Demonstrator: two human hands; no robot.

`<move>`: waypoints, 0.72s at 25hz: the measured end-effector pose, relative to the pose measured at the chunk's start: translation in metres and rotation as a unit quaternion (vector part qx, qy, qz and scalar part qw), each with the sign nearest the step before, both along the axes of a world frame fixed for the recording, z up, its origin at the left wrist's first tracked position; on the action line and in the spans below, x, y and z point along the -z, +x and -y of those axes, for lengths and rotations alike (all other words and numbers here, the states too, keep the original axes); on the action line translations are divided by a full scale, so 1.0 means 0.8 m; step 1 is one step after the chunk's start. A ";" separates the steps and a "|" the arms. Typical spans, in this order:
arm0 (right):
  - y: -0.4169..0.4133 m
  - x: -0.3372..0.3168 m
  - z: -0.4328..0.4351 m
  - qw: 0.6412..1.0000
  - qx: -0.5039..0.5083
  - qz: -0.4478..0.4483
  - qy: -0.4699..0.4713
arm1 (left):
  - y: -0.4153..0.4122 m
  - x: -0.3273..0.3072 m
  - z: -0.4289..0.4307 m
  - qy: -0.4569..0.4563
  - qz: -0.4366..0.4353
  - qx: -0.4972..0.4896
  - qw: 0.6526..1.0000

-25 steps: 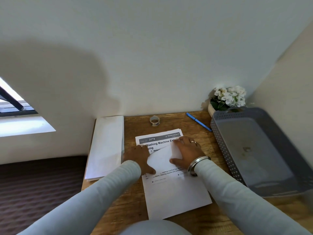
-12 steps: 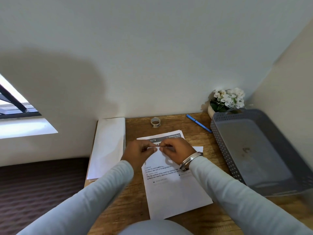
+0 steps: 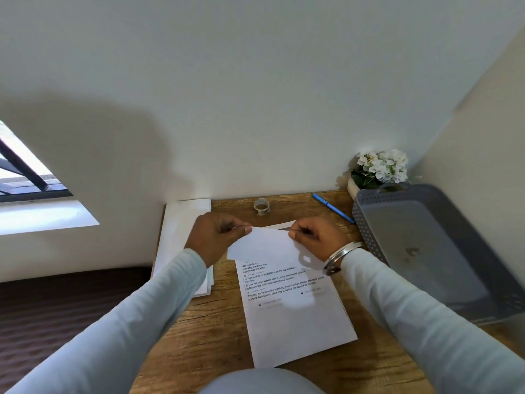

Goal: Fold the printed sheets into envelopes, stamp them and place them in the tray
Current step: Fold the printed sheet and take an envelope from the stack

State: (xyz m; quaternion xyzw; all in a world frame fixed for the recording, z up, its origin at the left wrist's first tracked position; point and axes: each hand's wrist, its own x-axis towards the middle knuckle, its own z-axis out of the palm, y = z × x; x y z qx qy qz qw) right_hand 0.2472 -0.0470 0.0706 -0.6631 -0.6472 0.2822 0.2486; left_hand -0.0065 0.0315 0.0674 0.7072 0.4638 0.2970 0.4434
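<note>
A printed sheet (image 3: 295, 317) lies on the wooden desk (image 3: 204, 331) in front of me. Over its upper part I hold a small white piece of paper (image 3: 264, 245), lifted a little off the sheet. My left hand (image 3: 216, 237) pinches its left top corner. My right hand (image 3: 318, 240), with a metal bangle on the wrist, pinches its right top corner. The grey perforated tray (image 3: 366, 223) stands at the desk's right side; nothing lies in it.
A stack of white sheets (image 3: 181, 223) lies at the desk's left edge. A small tape roll (image 3: 261, 206) and a blue pen (image 3: 332, 208) sit near the back wall. A pot of white flowers (image 3: 377, 169) stands in the back right corner.
Both hands went from pressing flat on the sheet to pinching the small white paper and lifting it, then moved apart along its top edge.
</note>
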 end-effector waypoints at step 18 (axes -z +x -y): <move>-0.018 -0.022 -0.025 0.954 0.099 -0.273 0.074 | 0.046 -0.014 0.011 0.016 -0.014 0.115 0.993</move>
